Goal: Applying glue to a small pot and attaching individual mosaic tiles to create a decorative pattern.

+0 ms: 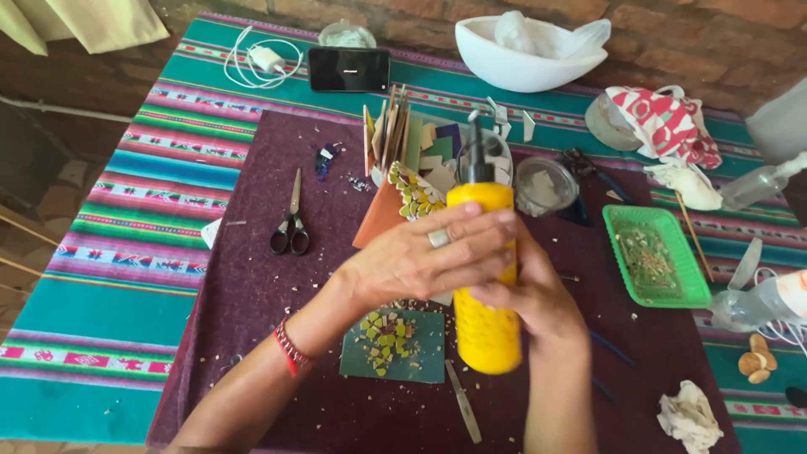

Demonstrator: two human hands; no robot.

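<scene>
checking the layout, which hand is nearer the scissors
Left. The left hand, wrapped over the yellow bottle, sits just right of the scissors on the purple mat. The right hand grips the bottle's far side, farther away.

— What is lying on the purple mat over on the left?

— Black-handled scissors are lying there, blades pointing away, and a dark phone is resting beyond them on the striped cloth, with a white charger and cable sitting just beside it.

— And on the right?

— A green tray of small fragments is sitting near the mat's edge, a clear round container is standing beside it, and a white bowl holding crumpled plastic is resting against the brick wall. A crumpled tissue is lying near the front corner
</scene>
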